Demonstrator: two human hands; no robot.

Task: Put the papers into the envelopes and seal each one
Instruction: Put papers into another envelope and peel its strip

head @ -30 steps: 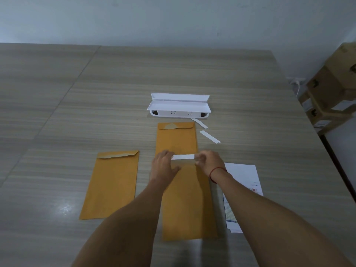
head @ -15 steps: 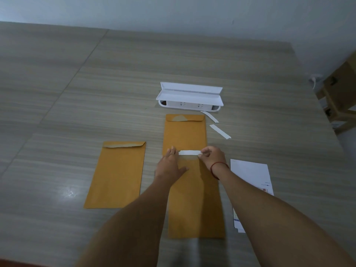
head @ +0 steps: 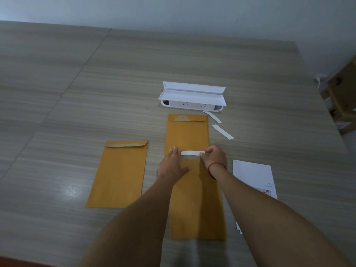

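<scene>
Envelope (head: pixel 196 209): light, flexible; probably best pinned flat near the flap.
Left hand (head: pixel 172 164): fingers flat, pressing envelope.
Right hand (head: pixel 214 157): pinching white strip (head: pixel 192 153).

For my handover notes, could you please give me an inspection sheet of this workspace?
Surface: grey wood-grain table, one glare patch.
Job's things: left envelope, far envelope, near envelope, all brown; printed sheet at right.
Clutter: two loose strips; open white case.
Hands: left hand flat on near envelope; right hand pinches the end of white strip.
Cables: possibly a white cord by the wall.
Surroundings: cardboard boxes, pale wall.
</scene>
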